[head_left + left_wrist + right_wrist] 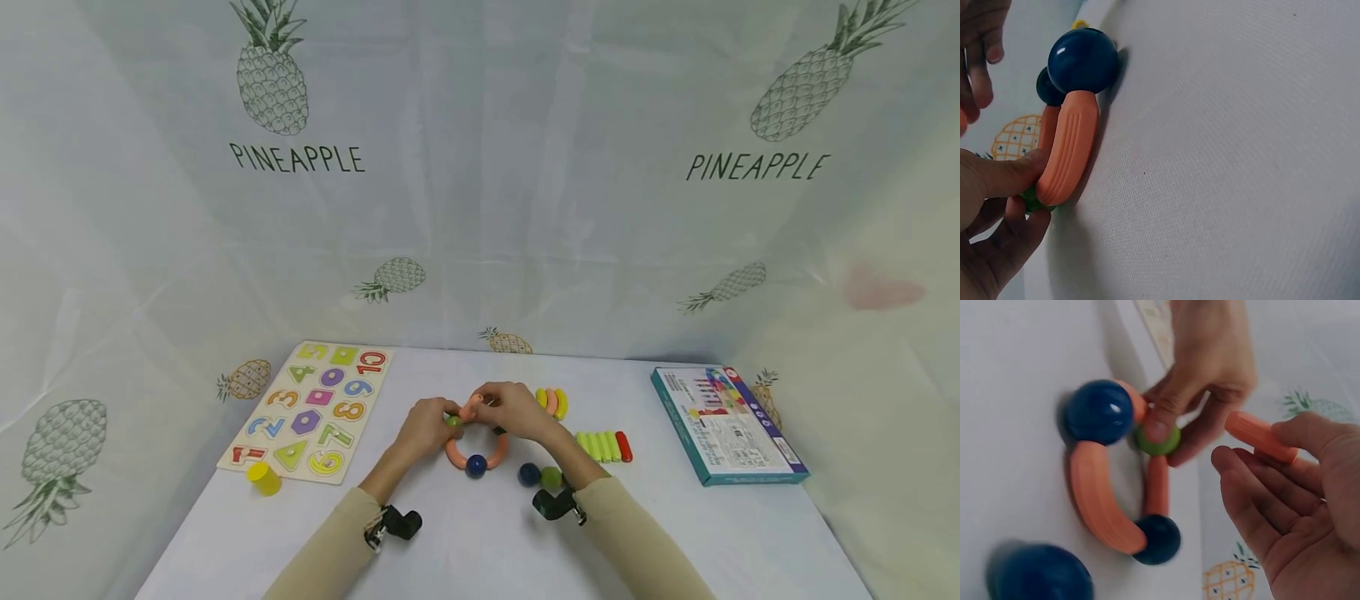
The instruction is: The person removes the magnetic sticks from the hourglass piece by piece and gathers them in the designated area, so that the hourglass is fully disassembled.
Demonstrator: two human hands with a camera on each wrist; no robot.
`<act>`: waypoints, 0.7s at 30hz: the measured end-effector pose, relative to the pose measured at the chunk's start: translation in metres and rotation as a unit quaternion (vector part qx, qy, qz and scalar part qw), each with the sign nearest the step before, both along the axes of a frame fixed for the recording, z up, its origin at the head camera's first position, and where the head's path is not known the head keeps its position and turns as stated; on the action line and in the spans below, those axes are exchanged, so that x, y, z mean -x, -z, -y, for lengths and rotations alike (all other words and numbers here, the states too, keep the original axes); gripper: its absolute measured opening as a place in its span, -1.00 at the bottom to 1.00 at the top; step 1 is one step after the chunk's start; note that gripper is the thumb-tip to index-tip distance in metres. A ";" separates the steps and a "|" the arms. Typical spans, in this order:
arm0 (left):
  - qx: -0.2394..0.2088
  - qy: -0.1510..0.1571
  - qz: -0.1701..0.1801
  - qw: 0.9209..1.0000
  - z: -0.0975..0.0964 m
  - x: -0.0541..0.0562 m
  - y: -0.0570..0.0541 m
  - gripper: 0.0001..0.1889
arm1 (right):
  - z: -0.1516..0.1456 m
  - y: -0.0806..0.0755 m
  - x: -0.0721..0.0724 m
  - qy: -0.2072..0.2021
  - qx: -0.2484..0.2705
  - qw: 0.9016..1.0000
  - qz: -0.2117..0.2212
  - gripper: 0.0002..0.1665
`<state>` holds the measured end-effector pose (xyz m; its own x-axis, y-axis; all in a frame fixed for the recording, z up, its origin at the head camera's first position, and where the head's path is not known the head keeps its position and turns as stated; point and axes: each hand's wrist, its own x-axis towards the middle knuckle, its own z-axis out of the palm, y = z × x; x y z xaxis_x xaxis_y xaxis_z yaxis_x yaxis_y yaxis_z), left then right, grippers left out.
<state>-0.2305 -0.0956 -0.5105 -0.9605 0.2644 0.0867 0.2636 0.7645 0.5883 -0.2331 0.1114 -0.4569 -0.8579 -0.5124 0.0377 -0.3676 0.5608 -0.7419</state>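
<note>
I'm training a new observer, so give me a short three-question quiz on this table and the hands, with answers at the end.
1. What does the right hand hold?
A) a glossy green ball
B) an orange ribbed plastic-looking stick
C) a smooth yellow cylinder

2. True or false: in the head view, the red plastic-looking stick lies at the right end of the row of yellow-green plastic-looking sticks.

3. In the right wrist view, how many glossy blue balls are part of the ring of curved orange plastic-looking sticks?

Key: 1. B; 2. True; 3. Two.
</note>
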 end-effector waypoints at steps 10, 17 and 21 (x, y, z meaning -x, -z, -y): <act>-0.013 -0.004 0.011 1.000 0.000 -0.002 0.002 -0.72 | -0.046 -0.012 0.002 0.035 0.048 0.996 0.066 -0.61; -0.016 -0.007 0.007 1.000 0.000 -0.004 0.003 -0.71 | -0.104 -0.017 -0.005 0.089 -0.012 0.995 0.052 -0.57; -0.016 -0.019 0.011 1.000 0.001 -0.003 0.005 -0.71 | -0.140 -0.019 -0.010 0.097 -0.042 0.992 0.062 -0.59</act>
<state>-0.2276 -0.0964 -0.5153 -0.9715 0.2256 0.0728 0.2215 0.7540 0.6184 -0.2226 0.2512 -0.4379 -0.9364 -0.3331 -0.1107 -0.1542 0.6735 -0.7229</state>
